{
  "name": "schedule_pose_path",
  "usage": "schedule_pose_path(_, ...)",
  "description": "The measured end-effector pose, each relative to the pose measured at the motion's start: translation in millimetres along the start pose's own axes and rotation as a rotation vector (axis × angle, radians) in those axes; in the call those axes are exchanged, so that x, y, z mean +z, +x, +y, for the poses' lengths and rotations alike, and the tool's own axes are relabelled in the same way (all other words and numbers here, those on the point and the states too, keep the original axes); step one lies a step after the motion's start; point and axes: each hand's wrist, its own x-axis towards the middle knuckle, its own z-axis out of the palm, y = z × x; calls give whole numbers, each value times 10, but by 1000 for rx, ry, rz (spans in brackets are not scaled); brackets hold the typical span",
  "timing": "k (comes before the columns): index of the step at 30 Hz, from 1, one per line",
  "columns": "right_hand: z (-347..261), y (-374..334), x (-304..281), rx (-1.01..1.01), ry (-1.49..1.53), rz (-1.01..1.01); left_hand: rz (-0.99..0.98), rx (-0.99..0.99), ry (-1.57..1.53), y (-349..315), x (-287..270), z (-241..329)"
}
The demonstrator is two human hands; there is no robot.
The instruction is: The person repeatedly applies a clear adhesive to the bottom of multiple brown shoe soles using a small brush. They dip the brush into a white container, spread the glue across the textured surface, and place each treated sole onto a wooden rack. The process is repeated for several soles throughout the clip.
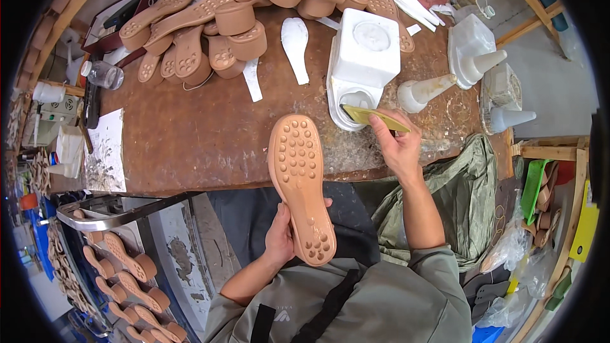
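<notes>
A tan shoe sole lies along my left hand, which grips it by its edges near the lower end, over my lap at the table's front edge. Its upturned face has round dimples at both ends. My right hand pinches a flat yellow-handled brush. The brush's dark tip reaches into the round cup at the front of a white plastic dispenser; how deep it goes is hidden by the cup's rim. The dispenser stands on the brown worktable.
Tan soles and heels are piled along the table's back. A white insole-shaped piece lies before them. White cones and another dispenser stand right. A jar is left. More soles sit on a rack at lower left.
</notes>
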Motion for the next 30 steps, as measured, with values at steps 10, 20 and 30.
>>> schedule_pose_path(10, 185, 85, -13, 451, 495, 1, 118, 12, 97, 223, 68, 156)
schedule_pose_path(20, -729, -140, -377, 310, 601, -130, 37, -5, 41, 150, 235, 323)
schedule_pose_path(30, -1183, -223, -101, 57, 577, -65, -185, -42, 102, -172, 549, 433)
